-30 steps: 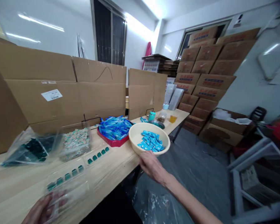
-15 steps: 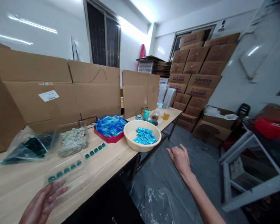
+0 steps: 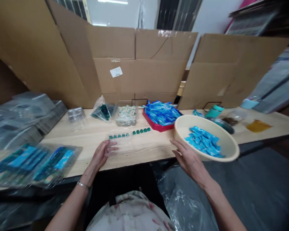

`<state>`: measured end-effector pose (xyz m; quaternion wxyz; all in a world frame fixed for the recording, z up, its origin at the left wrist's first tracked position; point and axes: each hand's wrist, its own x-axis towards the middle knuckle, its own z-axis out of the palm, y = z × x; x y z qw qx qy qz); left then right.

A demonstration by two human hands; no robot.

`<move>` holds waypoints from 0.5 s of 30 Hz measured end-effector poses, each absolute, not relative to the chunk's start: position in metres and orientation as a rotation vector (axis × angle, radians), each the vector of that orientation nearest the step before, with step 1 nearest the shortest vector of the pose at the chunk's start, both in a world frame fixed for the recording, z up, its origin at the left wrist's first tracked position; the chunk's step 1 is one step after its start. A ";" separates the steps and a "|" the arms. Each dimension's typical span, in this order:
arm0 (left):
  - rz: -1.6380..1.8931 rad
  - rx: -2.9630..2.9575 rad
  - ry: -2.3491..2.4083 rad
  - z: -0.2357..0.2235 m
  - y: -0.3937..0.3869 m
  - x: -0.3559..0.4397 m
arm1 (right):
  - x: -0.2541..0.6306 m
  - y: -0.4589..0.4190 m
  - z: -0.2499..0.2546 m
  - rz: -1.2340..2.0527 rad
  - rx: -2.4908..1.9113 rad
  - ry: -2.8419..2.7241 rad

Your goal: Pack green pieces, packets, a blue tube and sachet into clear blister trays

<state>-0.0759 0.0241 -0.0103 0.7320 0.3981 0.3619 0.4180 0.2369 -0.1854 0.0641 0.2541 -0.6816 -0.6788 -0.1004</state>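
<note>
A clear plastic tray (image 3: 121,144) lies on the table with a row of small green pieces (image 3: 119,136) along its far side. At its left end is my left hand (image 3: 101,154), fingers apart and stretched over the edge. My right hand (image 3: 189,160) is open in front of the cream basin (image 3: 232,150), its fingers near the rim and nothing visible in them. Blue sachets (image 3: 203,141) lie inside the basin. Another short row of green pieces (image 3: 141,131) sits on the bare wood to the right of the tray.
Behind stand a red tray (image 3: 156,125) of blue packets, a clear box (image 3: 126,119) of small pale pieces and a bag (image 3: 103,110) of green pieces. Filled clear packs (image 3: 55,163) and stacked clear trays (image 3: 38,112) are at left. Cardboard (image 3: 159,73) walls the back.
The view has swung left and down, bringing the stacked trays and filled packs into sight. My right hand has moved from over the floor to beside the basin. My left hand stays by the clear tray.
</note>
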 end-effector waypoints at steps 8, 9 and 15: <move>0.978 0.948 0.921 0.011 0.043 -0.108 | 0.237 -0.076 0.009 -0.134 -1.831 -1.964; 0.970 0.954 0.940 0.013 0.045 -0.110 | 0.236 -0.064 0.004 -0.120 -1.834 -1.996; 0.956 0.927 0.963 0.018 0.049 -0.101 | 0.215 -0.017 -0.018 -0.055 -1.845 -2.193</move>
